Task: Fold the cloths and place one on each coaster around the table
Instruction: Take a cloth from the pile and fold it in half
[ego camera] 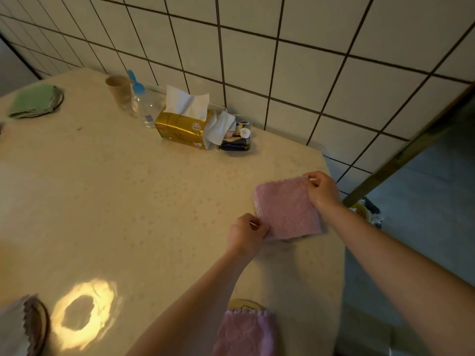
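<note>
A folded pink cloth [286, 209] lies flat near the table's right edge. My left hand [245, 233] pinches its near left corner, and my right hand [322, 190] pinches its far right corner. A second pink cloth [245, 332] rests on a round coaster [244, 303] at the near edge, under my left forearm. A green cloth [32, 100] sits on a coaster [59, 98] at the far left. At the bottom left, a pale cloth [12, 327] lies on a dark-rimmed coaster [42, 327]. No coaster shows under the cloth I hold.
By the tiled wall stand a brown cup [118, 89], a clear bottle with a blue cap [144, 104], a gold tissue pack [183, 125] and a small clear box of items [236, 138]. The table [128, 188] drops off on the right to a tiled floor.
</note>
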Action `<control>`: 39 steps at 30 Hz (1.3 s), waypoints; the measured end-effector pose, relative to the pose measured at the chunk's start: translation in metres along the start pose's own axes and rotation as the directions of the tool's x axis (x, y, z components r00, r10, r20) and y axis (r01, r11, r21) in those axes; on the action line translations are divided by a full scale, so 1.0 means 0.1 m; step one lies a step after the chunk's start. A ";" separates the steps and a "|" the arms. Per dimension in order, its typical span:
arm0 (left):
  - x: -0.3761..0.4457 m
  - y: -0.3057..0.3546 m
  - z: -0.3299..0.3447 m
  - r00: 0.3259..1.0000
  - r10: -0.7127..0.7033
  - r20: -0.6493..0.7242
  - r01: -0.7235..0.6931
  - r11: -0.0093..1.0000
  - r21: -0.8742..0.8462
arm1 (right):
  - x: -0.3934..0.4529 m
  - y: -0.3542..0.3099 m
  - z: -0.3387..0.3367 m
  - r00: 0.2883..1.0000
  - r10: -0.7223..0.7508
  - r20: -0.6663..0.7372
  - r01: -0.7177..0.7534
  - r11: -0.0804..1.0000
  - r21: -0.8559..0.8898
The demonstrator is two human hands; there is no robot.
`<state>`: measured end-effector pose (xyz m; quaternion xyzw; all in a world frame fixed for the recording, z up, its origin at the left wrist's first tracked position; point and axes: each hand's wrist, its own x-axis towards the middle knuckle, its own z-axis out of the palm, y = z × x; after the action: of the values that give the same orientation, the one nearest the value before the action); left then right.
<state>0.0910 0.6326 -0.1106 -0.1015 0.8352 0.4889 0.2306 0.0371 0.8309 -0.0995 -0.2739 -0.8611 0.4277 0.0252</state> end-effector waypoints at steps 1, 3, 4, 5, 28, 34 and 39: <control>0.04 -0.01 0.01 1.000 0.004 0.005 -0.004 1.000 0.015 | 0.04 0.02 0.03 1.000 -0.003 -0.007 0.003 1.000 -0.015; 0.08 -0.06 0.02 0.999 -0.002 0.033 -0.001 0.996 0.088 | 0.08 0.06 0.06 1.000 0.006 -0.025 -0.007 0.999 -0.054; 0.11 -0.07 0.01 0.999 -0.011 0.039 0.005 0.992 0.128 | 0.09 0.07 0.07 0.999 0.023 -0.034 -0.025 0.998 -0.053; 0.13 -0.08 -0.02 0.999 -0.019 0.034 0.014 0.988 0.151 | 0.11 0.09 0.07 0.999 0.039 -0.038 -0.040 0.998 -0.044; -1.45 -1.13 -0.61 0.976 -0.153 -0.157 0.187 0.954 0.235 | -0.28 0.10 -0.04 0.932 0.308 0.188 -0.304 0.951 -0.053; -1.49 -1.18 -0.53 0.982 -0.087 -0.170 0.130 0.957 0.260 | -0.28 0.05 -0.05 0.931 0.274 0.243 -0.278 0.960 -0.016; -1.48 -1.12 -0.53 0.996 -0.065 -0.053 0.073 0.985 0.158 | -0.28 -0.01 -0.07 0.936 0.250 0.248 -0.267 0.963 0.034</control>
<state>0.2492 0.5224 -0.1031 -0.1233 0.8729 0.4095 0.2348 0.0622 0.8216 -0.0890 -0.3298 -0.7993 0.4860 -0.1267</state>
